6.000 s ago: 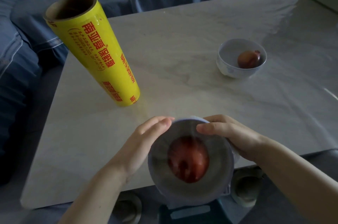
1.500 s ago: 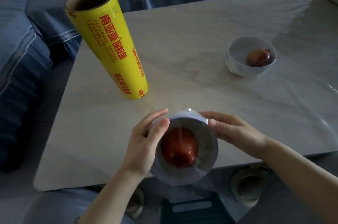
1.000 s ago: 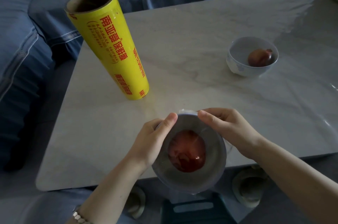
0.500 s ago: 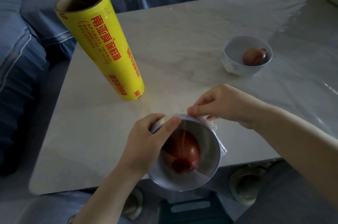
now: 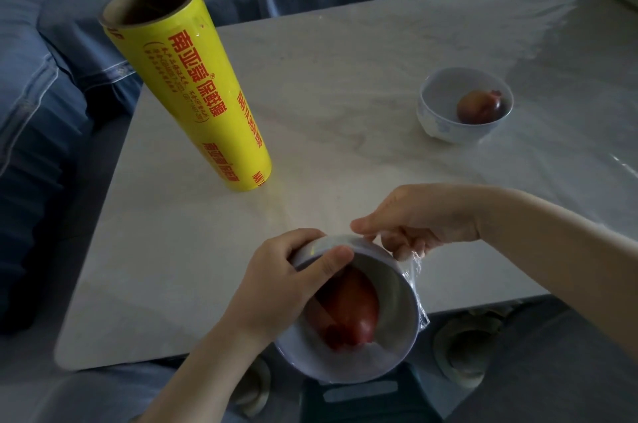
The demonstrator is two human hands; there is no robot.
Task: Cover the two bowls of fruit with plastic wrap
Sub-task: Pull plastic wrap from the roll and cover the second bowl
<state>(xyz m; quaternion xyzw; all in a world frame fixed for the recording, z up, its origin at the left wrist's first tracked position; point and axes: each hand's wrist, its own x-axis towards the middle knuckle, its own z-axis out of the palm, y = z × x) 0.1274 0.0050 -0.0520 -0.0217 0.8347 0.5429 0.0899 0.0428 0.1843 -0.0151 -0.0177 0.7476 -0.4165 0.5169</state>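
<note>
Left hand [image 5: 276, 288] and right hand [image 5: 421, 219] grip one wrapped bowl [image 5: 393, 319], one bare bowl [image 5: 445, 125], one roll [image 5: 200, 101]

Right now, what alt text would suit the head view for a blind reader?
A left hand and right hand hold a tilted white bowl of red fruit, pressing plastic wrap over its rim. Behind, on the table, stand a yellow wrap roll and a second, uncovered bowl.

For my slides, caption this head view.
Left hand grips near bowl; right hand pinches plastic wrap at its rim; far bowl beyond.
</note>
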